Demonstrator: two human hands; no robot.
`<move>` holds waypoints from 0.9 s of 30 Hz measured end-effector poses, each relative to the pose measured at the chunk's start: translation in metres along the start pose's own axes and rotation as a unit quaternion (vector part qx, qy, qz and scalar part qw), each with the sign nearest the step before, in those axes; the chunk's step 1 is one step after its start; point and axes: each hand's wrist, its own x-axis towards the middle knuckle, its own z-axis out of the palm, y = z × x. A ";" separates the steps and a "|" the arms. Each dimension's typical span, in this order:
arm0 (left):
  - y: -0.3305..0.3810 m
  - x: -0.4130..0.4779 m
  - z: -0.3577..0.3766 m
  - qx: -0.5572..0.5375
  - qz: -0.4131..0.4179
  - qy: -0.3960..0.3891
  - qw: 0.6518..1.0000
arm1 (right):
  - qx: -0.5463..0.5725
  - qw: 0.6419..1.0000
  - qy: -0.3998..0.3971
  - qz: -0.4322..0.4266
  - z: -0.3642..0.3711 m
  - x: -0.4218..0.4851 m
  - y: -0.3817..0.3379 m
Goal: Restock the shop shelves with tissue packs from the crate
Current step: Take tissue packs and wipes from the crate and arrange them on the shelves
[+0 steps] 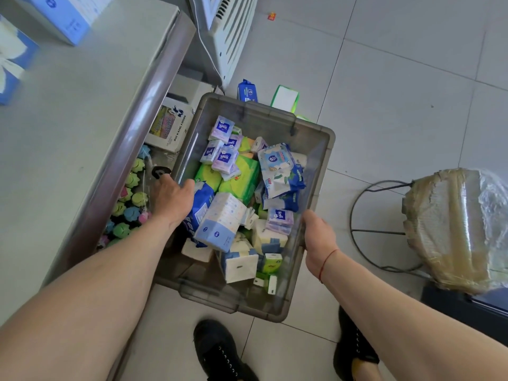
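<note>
The left hand grips the left long rim of the grey crate, with the thumb on the inner side and the fingers curled on the outer side. The right hand holds the opposite rim, and its fingers are hidden under the edge. The crate is just beside the shelf and above the tiled floor. Whether it rests there or is lifted, I cannot tell. Inside lie many tissue packs in a loose heap, with a large blue-and-white pack near the left hand. I judge that the step in hand is bringing the crate to the shelf, and no pack is taken yet. For the next move the crate should stand steady, so that one hand can leave the rim and pick a pack.
</note>
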 end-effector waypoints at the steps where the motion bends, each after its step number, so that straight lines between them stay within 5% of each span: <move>1: -0.002 -0.001 0.000 0.007 -0.004 -0.010 1.000 | -0.015 1.000 -0.007 0.000 -0.001 0.002 0.000; 4: 0.000 -0.009 -0.003 0.031 0.005 -0.023 0.999 | -0.101 0.995 -0.024 -0.001 -0.004 -0.003 -0.009; 10: 0.032 -0.084 -0.037 -0.026 0.103 0.009 0.994 | -0.258 0.945 -0.106 -0.171 -0.014 -0.068 -0.064; 14: 0.059 -0.171 -0.088 -0.136 0.065 -0.014 0.988 | -0.334 0.913 -0.164 -0.168 -0.043 -0.145 -0.107; 21: 0.111 -0.323 -0.173 -0.144 0.009 -0.043 0.989 | -0.482 0.826 -0.231 -0.178 -0.099 -0.290 -0.171; 27: 0.120 -0.332 -0.185 -0.203 -0.021 -0.044 0.978 | -0.545 0.781 -0.237 -0.192 -0.084 -0.314 -0.201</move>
